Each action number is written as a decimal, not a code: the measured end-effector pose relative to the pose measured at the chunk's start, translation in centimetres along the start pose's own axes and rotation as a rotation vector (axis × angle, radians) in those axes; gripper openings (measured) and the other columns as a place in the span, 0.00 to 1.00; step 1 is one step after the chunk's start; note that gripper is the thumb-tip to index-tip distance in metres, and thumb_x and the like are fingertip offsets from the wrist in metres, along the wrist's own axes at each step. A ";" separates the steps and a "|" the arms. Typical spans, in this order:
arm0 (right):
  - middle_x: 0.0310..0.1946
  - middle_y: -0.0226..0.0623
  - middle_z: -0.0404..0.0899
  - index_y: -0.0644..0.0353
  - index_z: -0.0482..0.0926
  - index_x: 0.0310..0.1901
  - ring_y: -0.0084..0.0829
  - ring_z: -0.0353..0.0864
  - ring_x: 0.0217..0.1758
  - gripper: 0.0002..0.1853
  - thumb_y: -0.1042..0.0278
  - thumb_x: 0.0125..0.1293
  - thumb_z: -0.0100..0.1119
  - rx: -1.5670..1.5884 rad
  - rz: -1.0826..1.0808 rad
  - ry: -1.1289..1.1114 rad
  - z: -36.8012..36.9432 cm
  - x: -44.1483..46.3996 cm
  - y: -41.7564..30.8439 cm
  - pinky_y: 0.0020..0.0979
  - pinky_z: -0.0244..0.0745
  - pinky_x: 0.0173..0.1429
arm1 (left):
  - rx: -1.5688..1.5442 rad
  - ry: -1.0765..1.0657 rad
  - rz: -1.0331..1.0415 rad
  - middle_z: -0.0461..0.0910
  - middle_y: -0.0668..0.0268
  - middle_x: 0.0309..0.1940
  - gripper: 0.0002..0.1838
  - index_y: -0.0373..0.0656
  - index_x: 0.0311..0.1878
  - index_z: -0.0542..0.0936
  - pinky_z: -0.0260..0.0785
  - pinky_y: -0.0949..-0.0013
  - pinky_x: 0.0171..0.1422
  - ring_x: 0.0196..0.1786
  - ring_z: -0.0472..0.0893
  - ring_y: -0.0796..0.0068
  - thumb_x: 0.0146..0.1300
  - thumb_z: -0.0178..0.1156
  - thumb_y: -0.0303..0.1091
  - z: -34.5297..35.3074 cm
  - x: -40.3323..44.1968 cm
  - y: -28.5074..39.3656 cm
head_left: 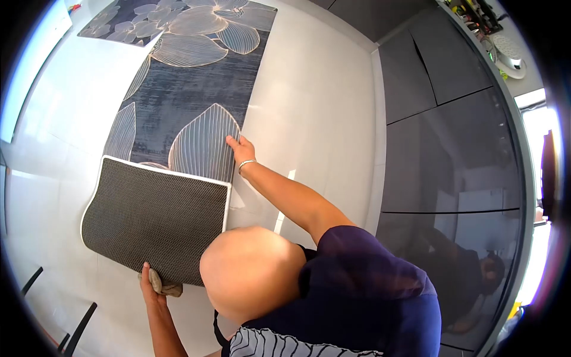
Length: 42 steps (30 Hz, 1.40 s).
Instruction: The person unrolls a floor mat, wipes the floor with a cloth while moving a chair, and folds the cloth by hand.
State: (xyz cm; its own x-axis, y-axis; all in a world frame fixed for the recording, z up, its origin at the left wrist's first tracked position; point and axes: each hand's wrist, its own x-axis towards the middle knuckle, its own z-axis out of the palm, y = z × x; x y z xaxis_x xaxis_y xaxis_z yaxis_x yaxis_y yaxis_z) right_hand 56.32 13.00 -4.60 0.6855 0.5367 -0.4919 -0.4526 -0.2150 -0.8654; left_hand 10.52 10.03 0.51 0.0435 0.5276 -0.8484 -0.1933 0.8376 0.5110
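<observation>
A long dark blue floor mat (184, 98) with large flower and leaf patterns lies on the pale floor. Its near end is folded over, so the dark textured underside (156, 217) with a white border faces up. My right hand (242, 150), with a bracelet at the wrist, is closed on the mat's right edge, just beyond the fold. At the folded part's near edge, my left hand (150, 291) grips a bunched brownish-grey cloth (166, 288). The cloth touches the mat there; whether those fingers also hold the mat is hidden.
Glossy dark grey cabinets (449, 154) run along the right side, with a counter holding assorted items above them. A second patterned mat (113, 27) lies at the far left. Thin black legs (80, 330) stand at lower left. My bent knee (253, 268) is beside the mat.
</observation>
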 end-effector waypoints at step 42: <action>0.72 0.52 0.55 0.46 0.44 0.76 0.54 0.57 0.74 0.52 0.58 0.53 0.68 -1.577 -0.189 -0.325 3.4 -13.8 8.6 0.49 0.68 0.66 | 0.607 -0.707 0.144 0.82 0.66 0.35 0.15 0.35 0.48 0.79 0.71 0.74 0.35 0.33 0.79 0.79 0.63 0.62 0.36 1.4 12.3 0.7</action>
State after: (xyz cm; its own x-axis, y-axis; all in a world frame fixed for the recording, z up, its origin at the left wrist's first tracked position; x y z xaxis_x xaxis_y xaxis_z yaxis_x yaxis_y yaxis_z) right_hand 41.03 6.47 -4.89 0.4245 0.7478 -0.5105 0.7639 -0.5985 -0.2415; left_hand 12.30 17.33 -9.35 0.6819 0.4289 -0.5925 0.2920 0.5830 0.7582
